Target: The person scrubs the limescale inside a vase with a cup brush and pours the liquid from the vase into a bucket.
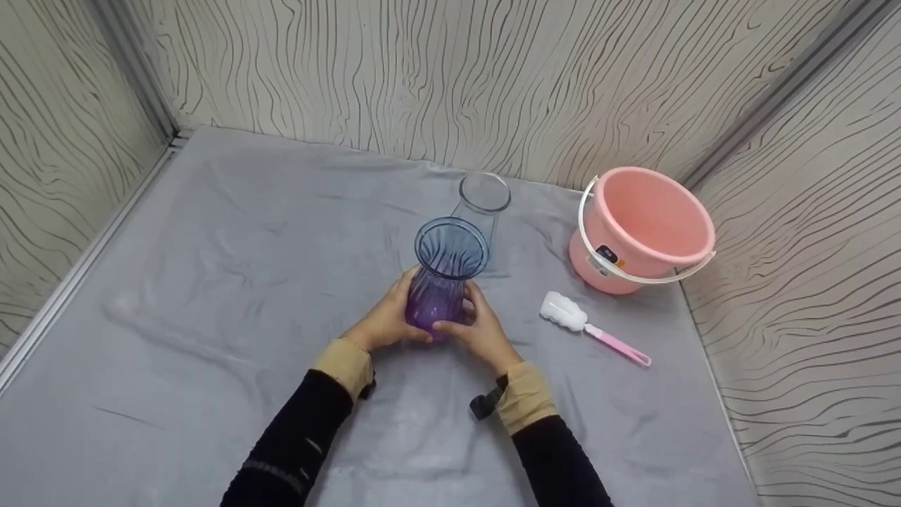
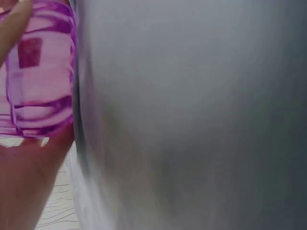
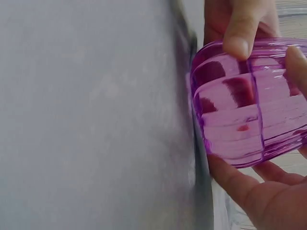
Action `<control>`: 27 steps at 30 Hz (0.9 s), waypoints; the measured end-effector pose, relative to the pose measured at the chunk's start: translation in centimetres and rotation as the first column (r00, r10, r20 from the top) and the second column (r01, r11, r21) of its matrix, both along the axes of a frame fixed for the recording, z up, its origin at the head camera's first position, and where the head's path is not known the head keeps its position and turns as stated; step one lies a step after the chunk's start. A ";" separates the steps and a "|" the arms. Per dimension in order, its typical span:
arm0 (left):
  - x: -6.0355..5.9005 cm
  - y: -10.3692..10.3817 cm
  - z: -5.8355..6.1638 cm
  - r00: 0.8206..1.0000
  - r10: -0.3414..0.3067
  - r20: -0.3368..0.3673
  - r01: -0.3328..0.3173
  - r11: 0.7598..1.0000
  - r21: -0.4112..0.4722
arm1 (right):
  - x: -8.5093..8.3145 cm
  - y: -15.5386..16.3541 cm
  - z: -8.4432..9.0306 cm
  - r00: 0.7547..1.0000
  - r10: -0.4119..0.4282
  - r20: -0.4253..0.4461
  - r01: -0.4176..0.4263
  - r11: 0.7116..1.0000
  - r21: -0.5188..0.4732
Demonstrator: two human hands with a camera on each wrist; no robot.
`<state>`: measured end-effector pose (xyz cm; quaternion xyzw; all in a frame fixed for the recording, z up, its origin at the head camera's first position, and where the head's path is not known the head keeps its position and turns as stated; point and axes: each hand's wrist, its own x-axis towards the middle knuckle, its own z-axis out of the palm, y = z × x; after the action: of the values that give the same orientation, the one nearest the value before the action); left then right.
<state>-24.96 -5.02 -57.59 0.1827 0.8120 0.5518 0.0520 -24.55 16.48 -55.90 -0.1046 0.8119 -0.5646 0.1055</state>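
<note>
A ribbed glass vase (image 1: 445, 282), purple at the base and blue at the rim, stands upright on the grey cloth (image 1: 211, 282) in the middle of the head view. My left hand (image 1: 383, 320) grips its lower body from the left and my right hand (image 1: 479, 329) grips it from the right. The right wrist view shows the purple vase (image 3: 249, 105) close up with fingertips (image 3: 237, 43) wrapped round its base. In the left wrist view the vase (image 2: 41, 72) fills the upper left corner, next to the palm.
A clear glass vase (image 1: 483, 204) stands just behind the purple one. A pink bucket (image 1: 637, 229) with a white handle sits at the right, and a pink-handled white sponge brush (image 1: 588, 327) lies in front of it. Patterned walls enclose the table on three sides.
</note>
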 end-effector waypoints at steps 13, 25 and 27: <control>0.3 1.2 -0.1 0.990 -0.011 -0.139 0.019 0.998 0.059 | 1.1 1.2 -0.7 1.000 -0.017 0.018 0.019 0.992 -0.127; 1.5 3.4 1.6 0.996 -0.014 -0.089 0.024 0.994 0.110 | 2.2 3.4 0.4 0.997 -0.076 0.010 0.077 0.974 -0.212; 1.6 3.9 1.8 0.997 -0.026 -0.079 0.037 0.989 0.142 | 2.5 3.7 0.5 0.997 -0.078 0.023 0.081 0.963 -0.255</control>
<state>-23.37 -1.16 -55.77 0.2199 0.7688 0.6003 0.0165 -22.10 20.21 -55.38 -0.0810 0.7351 -0.6691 0.0735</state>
